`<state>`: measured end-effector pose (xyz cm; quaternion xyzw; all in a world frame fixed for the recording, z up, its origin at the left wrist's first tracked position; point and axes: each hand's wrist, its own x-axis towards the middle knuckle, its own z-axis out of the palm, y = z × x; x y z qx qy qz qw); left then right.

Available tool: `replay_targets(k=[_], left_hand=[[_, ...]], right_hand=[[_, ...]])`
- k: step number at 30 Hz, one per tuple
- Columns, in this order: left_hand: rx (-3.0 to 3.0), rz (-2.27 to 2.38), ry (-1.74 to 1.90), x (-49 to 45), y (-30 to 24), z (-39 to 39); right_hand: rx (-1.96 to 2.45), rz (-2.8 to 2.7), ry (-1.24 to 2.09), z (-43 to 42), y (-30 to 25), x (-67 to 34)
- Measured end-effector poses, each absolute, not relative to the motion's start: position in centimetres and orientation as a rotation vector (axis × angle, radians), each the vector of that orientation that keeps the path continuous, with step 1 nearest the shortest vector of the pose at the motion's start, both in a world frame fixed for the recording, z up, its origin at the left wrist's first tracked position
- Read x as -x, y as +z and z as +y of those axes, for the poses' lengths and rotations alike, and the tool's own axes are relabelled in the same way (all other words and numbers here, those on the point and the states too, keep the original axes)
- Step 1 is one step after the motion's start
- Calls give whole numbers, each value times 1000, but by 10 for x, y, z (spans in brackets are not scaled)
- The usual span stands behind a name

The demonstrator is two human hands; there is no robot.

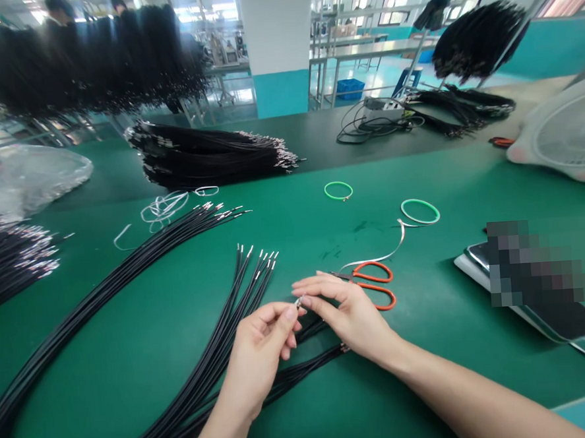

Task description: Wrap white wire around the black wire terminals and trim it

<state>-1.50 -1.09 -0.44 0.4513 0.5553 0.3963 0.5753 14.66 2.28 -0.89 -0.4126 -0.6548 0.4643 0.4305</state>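
My left hand [263,340] pinches a small silver cable end [299,302] between thumb and fingers. Against the same piece, from the right, press the thumb and fingertips of my right hand [345,311]; its other fingers reach out above. The rest of the held cable is hidden by the hands. Under and beside my hands lie black cables [221,342] with silver-white tips, one group pointing up the table and another [306,370] ending below my right wrist. Orange-handled scissors [376,283] rest just past my right hand, their blades partly covered by it.
Another cable bundle [117,276] curves along the left. Behind it lie white ties [165,207] and a thick cable stack [209,151]. Green rings [338,190], a white strip [400,242], a phone [540,296] and a fan [564,129] are to the right. Plastic bags [32,172] sit at left.
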Motion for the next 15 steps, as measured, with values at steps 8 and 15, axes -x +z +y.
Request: replay_targets(k=[8,15], left_hand=[[-1573,1465,945,10,-1,-30],[-2007,1342,1132,2,1,-43]], right_hand=[[1279,-1773,1346,18,27,-188],[1210,-1794,1749,19,23,-186]])
